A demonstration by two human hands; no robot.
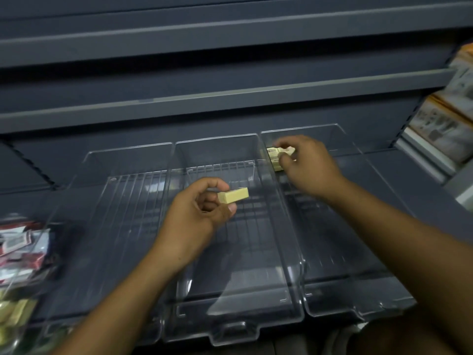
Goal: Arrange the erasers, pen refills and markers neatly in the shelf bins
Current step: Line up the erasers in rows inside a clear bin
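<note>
Left hand point(202, 213) over the middle bin point(217, 138), thumb and curled fingers pinched on one end of a pale yellow eraser point(234, 195), held above the bin floor, roughly level, free end pointing right. Right hand point(307, 167) reaching into the far left corner of the right bin point(358, 304), fingertips curled round a small stack point(275, 156) of wrapped erasers lying against that bin's left wall; number in the stack too blurred to tell. Three clear bins side by side on a dark shelf point(409, 175), walls touching or nearly so, left bin point(128, 150) outermost. Ribbed floors showing through in the left and middle bins. Both forearms bare, rising from the lower edge. At far left, beside the left bin, red-and-white packets point(20, 247) in clear wrapping, with pale yellow pieces point(15, 311) below them, blurred. At far right, on neighbouring shelving, stacked printed boxes point(440, 129), also blurred. More dark shelves above.
</note>
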